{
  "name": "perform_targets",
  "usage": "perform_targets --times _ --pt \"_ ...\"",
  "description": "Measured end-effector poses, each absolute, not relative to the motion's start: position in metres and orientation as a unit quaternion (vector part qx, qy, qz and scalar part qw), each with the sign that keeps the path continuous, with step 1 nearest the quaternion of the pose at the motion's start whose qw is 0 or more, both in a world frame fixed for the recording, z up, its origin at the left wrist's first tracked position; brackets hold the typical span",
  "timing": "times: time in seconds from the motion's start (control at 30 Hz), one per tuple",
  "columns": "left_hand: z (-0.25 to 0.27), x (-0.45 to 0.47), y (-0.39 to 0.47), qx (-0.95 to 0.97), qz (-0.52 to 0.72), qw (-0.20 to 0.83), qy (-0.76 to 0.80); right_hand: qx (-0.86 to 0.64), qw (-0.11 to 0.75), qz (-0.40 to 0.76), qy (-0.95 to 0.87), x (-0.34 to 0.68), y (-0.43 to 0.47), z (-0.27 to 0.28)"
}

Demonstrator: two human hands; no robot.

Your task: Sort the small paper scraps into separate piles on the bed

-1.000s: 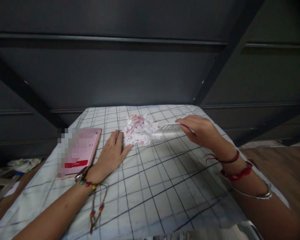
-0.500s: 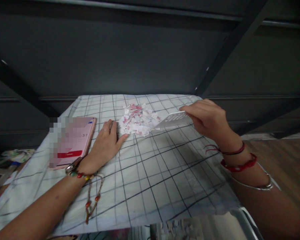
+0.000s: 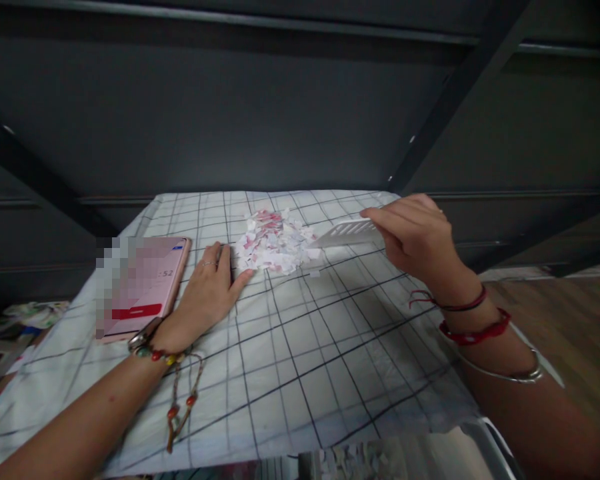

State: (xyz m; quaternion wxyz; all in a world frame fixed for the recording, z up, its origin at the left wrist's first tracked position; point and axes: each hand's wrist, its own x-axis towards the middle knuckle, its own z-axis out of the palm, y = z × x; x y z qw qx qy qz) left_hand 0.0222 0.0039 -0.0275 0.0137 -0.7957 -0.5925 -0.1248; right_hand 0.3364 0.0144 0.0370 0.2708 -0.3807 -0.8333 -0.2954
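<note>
And here's the left hand (image 3: 207, 293), palm down on the surface (image 3: 305, 360), fingers together, thumb spread, gripping nothing, right beside the paper scraps (image 3: 275, 250): it looks like a wall for the pile. Over on the other side, the right hand (image 3: 413, 237) pinches the slotted plate (image 3: 347, 231) by its far end, tilted, presumably to leave its low edge free at the scraps. Whether that edge touches the cloth, I can't tell; the right fingertips are partly tucked behind. The phone (image 3: 167, 283) is partly pixelated, and a bin (image 3: 410, 460) is cut off below, its contents unclear.
</note>
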Motion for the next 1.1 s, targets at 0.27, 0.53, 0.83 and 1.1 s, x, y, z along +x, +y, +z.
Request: perform_targets --times 0.27,0.53,0.83,1.1 --pt "-0.026 0.022 0.003 -0.798 -0.135 0.015 -0.587 -0.350 0.279 -0.270 -0.852 0.330 0.013 0.036" --pt "-0.026 0.023 0.003 -0.795 -0.130 0.011 -0.593 -0.313 0.287 -0.246 -0.871 0.327 0.010 0.035" --pt "-0.027 0.022 0.004 -0.791 -0.126 0.004 -0.599 -0.304 0.297 -0.237 -0.874 0.328 0.009 0.035" --pt "-0.030 0.021 0.005 -0.791 -0.129 0.012 -0.598 -0.320 0.316 -0.221 -0.866 0.332 0.007 0.040"
